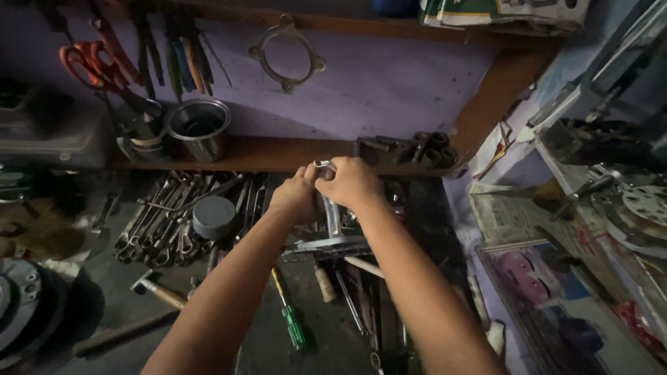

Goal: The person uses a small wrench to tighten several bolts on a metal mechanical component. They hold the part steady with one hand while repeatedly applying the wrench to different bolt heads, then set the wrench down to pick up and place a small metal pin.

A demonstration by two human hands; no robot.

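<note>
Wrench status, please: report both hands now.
Left hand and right hand both grip upright wrench. Below: green screwdriver, loose tools. Nothing blocking.

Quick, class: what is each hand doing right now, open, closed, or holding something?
Left hand: closed in a grip on the metal wrench, low on its shaft.
Right hand: closed on the same wrench, near its top end.

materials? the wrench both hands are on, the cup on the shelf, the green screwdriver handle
Wrench, held by left hand and right hand: likely bright plated steel; it shines silver with sharp highlights.
Cup on the wooden shelf: looks like stainless steel; brushed grey wall, bright rolled rim.
Screwdriver handle: probably translucent green plastic, glossy; its shaft looks like metal.
</note>
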